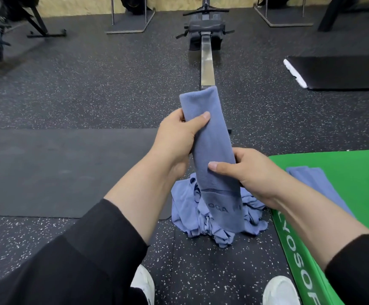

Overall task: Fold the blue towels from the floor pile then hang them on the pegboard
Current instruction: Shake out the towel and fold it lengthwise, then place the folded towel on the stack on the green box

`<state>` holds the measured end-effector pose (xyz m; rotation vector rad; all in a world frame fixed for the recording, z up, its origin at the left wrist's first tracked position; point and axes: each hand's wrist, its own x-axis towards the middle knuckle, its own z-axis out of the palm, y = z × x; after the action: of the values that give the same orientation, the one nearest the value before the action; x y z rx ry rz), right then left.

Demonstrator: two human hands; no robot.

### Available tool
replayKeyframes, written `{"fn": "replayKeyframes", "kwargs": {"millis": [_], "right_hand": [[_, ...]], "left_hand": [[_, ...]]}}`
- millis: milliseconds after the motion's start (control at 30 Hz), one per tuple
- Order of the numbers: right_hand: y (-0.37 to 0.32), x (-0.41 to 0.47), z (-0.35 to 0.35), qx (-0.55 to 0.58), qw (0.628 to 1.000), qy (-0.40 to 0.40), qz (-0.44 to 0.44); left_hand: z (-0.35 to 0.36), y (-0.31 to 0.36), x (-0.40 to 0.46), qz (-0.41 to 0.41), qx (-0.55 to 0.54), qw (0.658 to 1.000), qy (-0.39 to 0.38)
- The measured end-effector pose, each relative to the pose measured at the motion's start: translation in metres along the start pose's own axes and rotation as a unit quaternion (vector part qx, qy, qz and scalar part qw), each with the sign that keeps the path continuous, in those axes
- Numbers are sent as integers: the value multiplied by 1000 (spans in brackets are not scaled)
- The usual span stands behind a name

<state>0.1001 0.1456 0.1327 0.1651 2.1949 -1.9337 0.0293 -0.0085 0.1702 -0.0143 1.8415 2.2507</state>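
From the head view, the person is standing over the floor pile [218, 219] of crumpled blue towels, holding one folded towel [212, 150] up as a long narrow strip. The left hand [179, 137] is pinching it near the top at about 11 o'clock, thumb across the front; the right hand [251, 170] is gripping its middle at about 4 o'clock, thumb pressed on the cloth. The strip's tail is dangling onto the pile at 6 o'clock. Another folded towel [311, 179] is lying on the green mat [344, 168] at 3 o'clock.

As I judge it, the layers are likely to slide apart if either thumb is loosening, and the tail may be catching on the pile and dragging the fold open. The pegboard is not showing anywhere here.
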Motion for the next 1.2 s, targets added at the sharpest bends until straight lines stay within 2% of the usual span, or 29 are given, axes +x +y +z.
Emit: {"fn": "replayKeyframes", "kwargs": {"millis": [200,300,600,800,900,1067,1200], "right_hand": [[19,-26,-12,-11,999,-16,30],[27,-41,-25,24,999,-14,41],[36,-81,-79,138,988,48,42],[37,-93,-115,168,982,74,42],[40,-96,-136,160,983,83,28],[44,-116,-183,111,990,85,27],[64,-137,-232,140,978,145,60]], "left_hand": [[22,6,15,18,-24,999,13],[40,8,20,17,-38,999,-3],[109,7,24,-39,-73,995,-54],[157,3,20,-72,-86,989,-94],[178,5,21,-63,-89,987,-120],[218,4,33,-35,-82,991,-101],[260,-21,47,-32,-72,992,-98]]}}
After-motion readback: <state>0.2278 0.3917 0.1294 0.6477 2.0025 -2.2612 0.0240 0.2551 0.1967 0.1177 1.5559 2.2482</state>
